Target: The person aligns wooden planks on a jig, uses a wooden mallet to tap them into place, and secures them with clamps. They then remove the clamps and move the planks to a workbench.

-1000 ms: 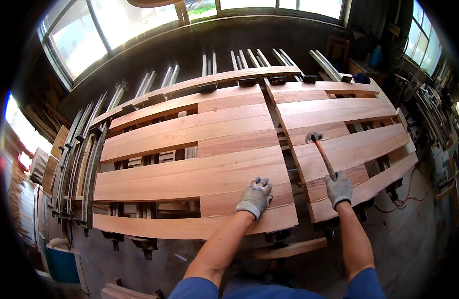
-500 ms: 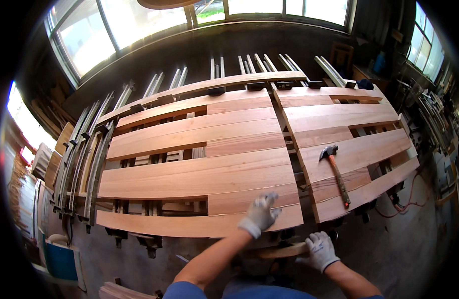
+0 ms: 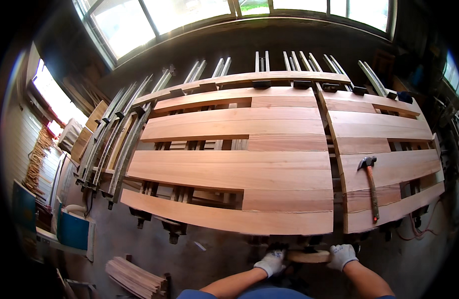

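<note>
the step in hand looks to be the handling of a short board (image 3: pixel 308 256), which sits low in front of the near edge of the wooden panels, between the person's two gloved hands. the right hand (image 3: pixel 343 256) is at the board's right end, its fingers curled and, as far as can be judged, grasping that end. the left hand (image 3: pixel 272 262) is at or just beside the left end; its fingers run into dark shapes under the panel edge, so i cannot tell whether they are clenched on the wood or released.

above, the left panel (image 3: pixel 229 163) and the right panel (image 3: pixel 386 164) lie side by side with a narrow gap between, both made of long boards with shorter pieces set between them. the hammer (image 3: pixel 372 192) lies untouched on the right panel, its head pointing away from the person.

as a judgement, the next move calls for a sure hold at both ends of the short board, kept level, and care around the clamp parts (image 3: pixel 173 230) that hang below the near edge, since a knock there could jar the panels.
</note>
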Available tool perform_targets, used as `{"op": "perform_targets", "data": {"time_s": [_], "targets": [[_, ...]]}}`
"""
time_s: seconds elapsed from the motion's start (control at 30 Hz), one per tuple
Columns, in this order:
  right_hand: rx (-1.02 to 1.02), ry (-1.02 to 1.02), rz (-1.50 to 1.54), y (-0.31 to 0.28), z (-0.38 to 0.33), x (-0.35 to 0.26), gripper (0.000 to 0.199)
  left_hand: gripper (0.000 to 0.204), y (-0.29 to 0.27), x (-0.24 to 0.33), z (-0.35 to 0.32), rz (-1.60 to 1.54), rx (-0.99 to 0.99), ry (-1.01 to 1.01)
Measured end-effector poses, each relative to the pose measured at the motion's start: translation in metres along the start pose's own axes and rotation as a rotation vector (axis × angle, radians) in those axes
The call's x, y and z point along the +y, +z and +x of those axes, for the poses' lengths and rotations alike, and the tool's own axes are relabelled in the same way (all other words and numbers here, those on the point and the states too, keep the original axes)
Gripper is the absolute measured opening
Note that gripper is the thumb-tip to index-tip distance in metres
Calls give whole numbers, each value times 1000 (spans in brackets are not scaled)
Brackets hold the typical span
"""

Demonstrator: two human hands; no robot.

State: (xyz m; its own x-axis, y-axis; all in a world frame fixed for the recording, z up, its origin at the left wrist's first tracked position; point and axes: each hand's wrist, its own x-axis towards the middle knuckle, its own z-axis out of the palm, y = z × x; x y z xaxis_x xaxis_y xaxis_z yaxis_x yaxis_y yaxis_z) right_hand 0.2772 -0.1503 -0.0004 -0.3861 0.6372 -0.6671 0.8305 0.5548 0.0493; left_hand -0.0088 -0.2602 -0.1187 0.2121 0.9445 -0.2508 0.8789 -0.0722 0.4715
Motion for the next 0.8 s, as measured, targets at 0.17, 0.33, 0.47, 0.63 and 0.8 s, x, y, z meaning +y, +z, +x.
{"op": "perform_targets", "data": {"time_s": [0.17,0.33,0.47,0.63,0.8], "targets": [[12,-19,50,19,8,15,56,46,-9,-8,31,-30,-254,-13],[114,-113,174,52,26,30,55,26,-51,7,23,66,-224,98],[210,-195,275,74,40,34,49,18,-60,13,22,177,-203,166],[287,-284,526,115,65,34,40,17,-80,35,19,288,-224,140],[379,-353,535,90,62,34,40,20,-93,53,21,303,-251,109]]}}
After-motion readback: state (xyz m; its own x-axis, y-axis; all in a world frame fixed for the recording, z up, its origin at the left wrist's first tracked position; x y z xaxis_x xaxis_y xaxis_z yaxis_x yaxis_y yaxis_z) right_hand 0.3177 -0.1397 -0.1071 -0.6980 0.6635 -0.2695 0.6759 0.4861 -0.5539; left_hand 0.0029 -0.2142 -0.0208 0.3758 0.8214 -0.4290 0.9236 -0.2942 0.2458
